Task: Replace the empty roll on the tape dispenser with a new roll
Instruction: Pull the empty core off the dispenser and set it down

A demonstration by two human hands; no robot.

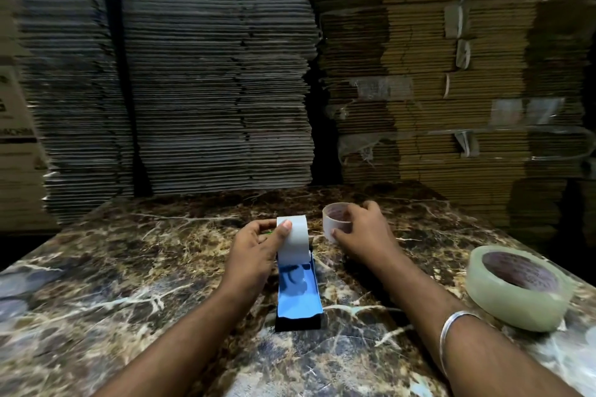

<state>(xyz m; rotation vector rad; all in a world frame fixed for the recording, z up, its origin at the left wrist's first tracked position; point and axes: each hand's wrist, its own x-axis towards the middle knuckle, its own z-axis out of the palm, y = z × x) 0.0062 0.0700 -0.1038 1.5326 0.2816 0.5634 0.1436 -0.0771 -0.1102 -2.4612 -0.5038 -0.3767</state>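
Left hand (258, 242) grips white drum of blue tape dispenser (298, 287) on marble table (129, 267). Right hand (364, 232) holds empty core (335, 219) just right of dispenser; full tape roll (516, 287) far right.

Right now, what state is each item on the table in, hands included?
Tape dispenser: lying on the marble table, blue plate up, white roller at its far end.
Left hand: gripping the dispenser's roller end.
Empty core: off the dispenser, no tape left.
Right hand: closed around the empty core.
New roll: full, lying flat at right, untouched.
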